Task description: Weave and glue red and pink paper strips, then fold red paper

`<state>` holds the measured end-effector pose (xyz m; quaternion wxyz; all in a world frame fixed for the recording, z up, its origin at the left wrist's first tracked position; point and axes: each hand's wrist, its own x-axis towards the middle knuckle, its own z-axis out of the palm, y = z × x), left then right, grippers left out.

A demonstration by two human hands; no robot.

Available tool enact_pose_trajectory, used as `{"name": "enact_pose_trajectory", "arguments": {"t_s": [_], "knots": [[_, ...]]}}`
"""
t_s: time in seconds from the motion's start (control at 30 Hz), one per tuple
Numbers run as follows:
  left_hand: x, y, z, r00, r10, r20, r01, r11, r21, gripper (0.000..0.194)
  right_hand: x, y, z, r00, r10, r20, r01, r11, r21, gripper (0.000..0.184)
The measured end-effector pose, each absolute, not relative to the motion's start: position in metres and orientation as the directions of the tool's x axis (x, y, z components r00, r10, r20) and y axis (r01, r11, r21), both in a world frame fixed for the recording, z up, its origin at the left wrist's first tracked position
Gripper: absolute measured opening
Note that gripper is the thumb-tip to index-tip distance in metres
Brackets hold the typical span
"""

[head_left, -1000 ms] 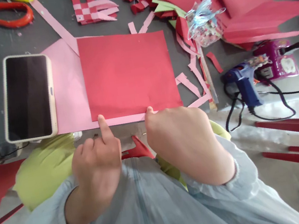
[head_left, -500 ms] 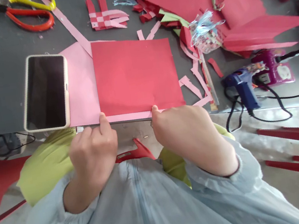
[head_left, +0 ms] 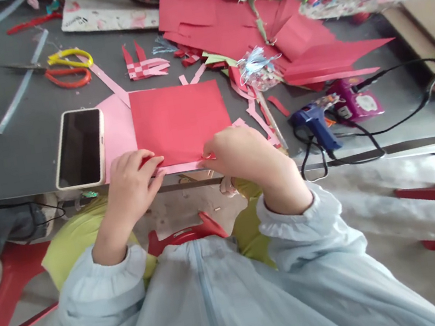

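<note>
A sheet of red paper [head_left: 179, 119] lies over a larger sheet of pink paper [head_left: 117, 124] at the table's near edge. At its lower left corner, my left hand [head_left: 132, 177] has thumb and fingertips closing on the near edge, the thumb over the pink margin. My right hand [head_left: 246, 150] is curled at the lower right part of the same edge, with thumb and forefinger pinched on the paper. The right hand covers that corner. Left of the paper lies a phone [head_left: 79, 147] with a dark screen.
Scissors [head_left: 71, 70] and a small woven paper piece [head_left: 146, 63] lie beyond the sheets. Red paper [head_left: 231, 21] is heaped at the back. Pink strips [head_left: 258, 117] lie to the right, near a blue glue gun [head_left: 317, 121] with its cable and a purple box [head_left: 357, 100].
My view has tilted up, showing more of the table's far side. Both hands have moved from pressing single fingertips along the near edge to gripping it with thumb and fingers.
</note>
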<state>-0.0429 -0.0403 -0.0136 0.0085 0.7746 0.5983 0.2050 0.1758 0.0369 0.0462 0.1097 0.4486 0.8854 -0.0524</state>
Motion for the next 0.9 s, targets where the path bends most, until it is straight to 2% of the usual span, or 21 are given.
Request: {"name": "enact_pose_trajectory", "arguments": {"t_s": [0.17,0.33,0.47,0.67,0.8,0.9], "knots": [[-0.053,-0.024,-0.006,0.232,0.941,0.247,0.899,-0.305,0.315,0.025,0.177,0.043,0.045,-0.616,0.762,-0.201,0.782,0.621,-0.041,0.027],[-0.054,-0.019,-0.004,0.287,0.922,0.259,0.914,-0.345,0.215,0.036,0.176,0.045,0.042,-0.673,0.728,-0.129,0.738,0.672,-0.059,0.027],[-0.051,-0.02,-0.009,0.323,0.856,0.403,0.911,-0.397,0.114,0.035,0.166,0.041,0.036,-0.761,0.648,-0.008,0.646,0.757,-0.098,0.029],[-0.044,-0.016,-0.009,0.341,0.681,0.648,0.869,-0.491,0.059,0.02,0.147,0.037,0.031,-0.77,0.598,0.222,0.59,0.8,-0.107,0.036],[-0.044,-0.015,-0.005,0.338,0.611,0.716,0.86,-0.51,0.03,0.012,0.149,0.042,0.03,-0.791,0.523,0.316,0.52,0.848,-0.103,0.037],[-0.05,-0.015,-0.002,0.308,0.628,0.715,0.873,-0.485,0.05,0.01,0.157,0.049,0.028,-0.786,0.485,0.384,0.49,0.867,-0.093,0.032]]}}
